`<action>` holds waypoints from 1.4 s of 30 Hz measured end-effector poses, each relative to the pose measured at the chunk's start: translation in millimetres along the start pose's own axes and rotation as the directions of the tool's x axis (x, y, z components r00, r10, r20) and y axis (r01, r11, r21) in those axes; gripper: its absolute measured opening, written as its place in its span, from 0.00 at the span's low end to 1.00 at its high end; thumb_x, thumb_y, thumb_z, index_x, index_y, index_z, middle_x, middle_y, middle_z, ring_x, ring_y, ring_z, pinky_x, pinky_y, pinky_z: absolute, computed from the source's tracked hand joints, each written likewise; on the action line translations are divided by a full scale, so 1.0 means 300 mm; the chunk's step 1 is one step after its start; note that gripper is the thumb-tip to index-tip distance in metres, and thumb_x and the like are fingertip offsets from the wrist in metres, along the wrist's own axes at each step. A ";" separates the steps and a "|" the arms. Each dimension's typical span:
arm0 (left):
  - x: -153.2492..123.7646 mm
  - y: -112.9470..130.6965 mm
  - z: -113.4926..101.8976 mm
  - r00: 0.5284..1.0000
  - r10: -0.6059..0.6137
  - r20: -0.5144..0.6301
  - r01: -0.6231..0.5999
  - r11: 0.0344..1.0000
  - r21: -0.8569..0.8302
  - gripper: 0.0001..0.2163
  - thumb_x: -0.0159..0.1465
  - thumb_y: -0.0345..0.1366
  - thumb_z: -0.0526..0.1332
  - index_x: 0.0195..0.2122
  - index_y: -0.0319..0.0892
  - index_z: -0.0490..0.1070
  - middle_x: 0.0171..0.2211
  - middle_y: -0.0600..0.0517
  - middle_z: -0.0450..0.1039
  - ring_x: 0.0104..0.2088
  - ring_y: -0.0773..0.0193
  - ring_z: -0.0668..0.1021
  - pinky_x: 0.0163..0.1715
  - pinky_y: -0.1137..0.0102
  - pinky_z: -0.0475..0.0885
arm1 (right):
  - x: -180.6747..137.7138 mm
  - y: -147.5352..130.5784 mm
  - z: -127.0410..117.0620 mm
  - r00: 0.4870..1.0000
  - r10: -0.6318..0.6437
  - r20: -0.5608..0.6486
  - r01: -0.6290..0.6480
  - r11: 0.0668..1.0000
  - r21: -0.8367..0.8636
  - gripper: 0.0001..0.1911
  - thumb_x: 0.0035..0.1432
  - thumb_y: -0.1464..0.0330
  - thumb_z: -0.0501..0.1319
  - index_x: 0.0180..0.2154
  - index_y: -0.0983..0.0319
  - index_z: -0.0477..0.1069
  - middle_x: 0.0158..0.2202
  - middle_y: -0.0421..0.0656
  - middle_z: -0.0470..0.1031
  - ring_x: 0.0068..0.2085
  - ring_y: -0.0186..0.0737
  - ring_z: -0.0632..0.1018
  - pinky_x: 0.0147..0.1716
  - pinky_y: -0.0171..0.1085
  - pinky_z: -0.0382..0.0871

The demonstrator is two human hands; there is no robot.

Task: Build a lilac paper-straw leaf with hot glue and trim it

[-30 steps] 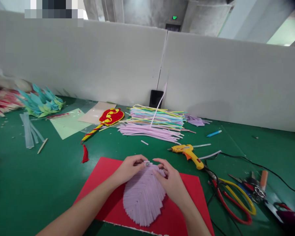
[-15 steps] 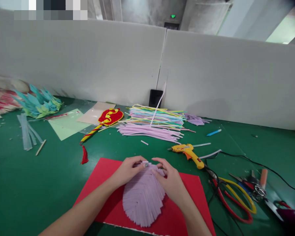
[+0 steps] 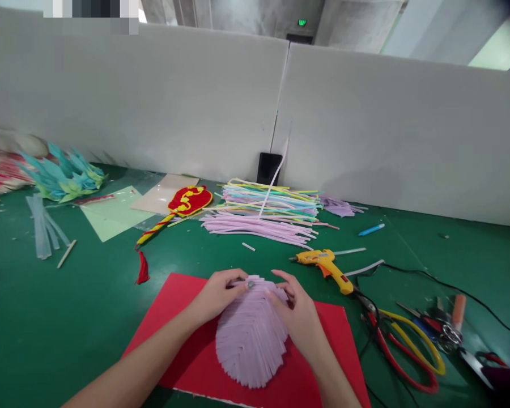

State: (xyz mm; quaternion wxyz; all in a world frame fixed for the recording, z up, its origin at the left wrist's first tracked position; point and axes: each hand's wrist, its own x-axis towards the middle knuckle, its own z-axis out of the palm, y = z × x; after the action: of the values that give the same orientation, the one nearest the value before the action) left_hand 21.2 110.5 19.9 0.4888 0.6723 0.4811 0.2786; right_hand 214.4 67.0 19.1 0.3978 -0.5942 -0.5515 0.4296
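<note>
A leaf-shaped piece of overlapping pale purple strips [image 3: 251, 345] lies over a red board [image 3: 161, 323], its layers forming V-shaped rows. My left hand [image 3: 221, 294] pinches its top left edge, the thumb beside a small greyish spot near the tip. On the other side, my right hand [image 3: 300, 311] grips the upper right edge. Its thumb rests on top of the strips, other fingers curl at the rim, and the forefinger is raised off the piece. Parts of the fingers behind the edge are hidden.
Beyond the board lie bundled strips [image 3: 259, 226] and a red and yellow fan [image 3: 191, 201]. To the right are a yellow glue gun [image 3: 325, 263] with its cord, red and yellow handled scissors [image 3: 408, 345] and keys [image 3: 448, 337]. A white partition [image 3: 153, 102] stands behind.
The purple piece has shifted slightly right and up at its lower end. My right hand's forefinger has moved a little away from my left hand. Both hands keep their hold.
</note>
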 end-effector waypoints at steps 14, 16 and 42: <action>-0.011 0.014 -0.004 0.997 -0.082 0.002 0.081 0.990 -0.119 0.13 0.59 0.45 0.58 0.32 0.38 0.73 0.31 0.50 0.73 0.33 0.63 0.73 0.33 0.73 0.66 | -0.034 -0.020 0.008 0.995 0.099 0.024 -0.094 0.982 -0.165 0.14 0.50 0.57 0.59 0.31 0.63 0.70 0.22 0.38 0.70 0.23 0.35 0.68 0.22 0.31 0.61; -0.012 0.014 -0.004 0.995 -0.095 0.010 0.095 0.987 -0.131 0.13 0.59 0.45 0.58 0.32 0.38 0.72 0.31 0.50 0.73 0.33 0.63 0.73 0.33 0.73 0.65 | -0.035 -0.020 0.008 0.995 0.100 0.023 -0.094 0.979 -0.184 0.15 0.51 0.57 0.59 0.30 0.62 0.70 0.21 0.37 0.68 0.23 0.34 0.67 0.22 0.30 0.60; -0.019 0.006 0.009 0.987 -0.076 -0.141 0.032 0.956 -0.291 0.21 0.56 0.54 0.57 0.25 0.37 0.70 0.23 0.53 0.68 0.28 0.64 0.67 0.30 0.71 0.62 | 0.002 -0.014 0.024 0.977 -0.004 -0.213 0.025 0.995 0.095 0.22 0.48 0.49 0.59 0.27 0.63 0.67 0.18 0.36 0.60 0.21 0.31 0.59 0.18 0.31 0.53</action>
State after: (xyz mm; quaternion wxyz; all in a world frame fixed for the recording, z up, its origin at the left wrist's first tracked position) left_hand 21.9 104.2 21.2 0.5513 0.5575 0.4892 0.3820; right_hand 206.3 67.9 20.8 0.4860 -0.6124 -0.4887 0.3871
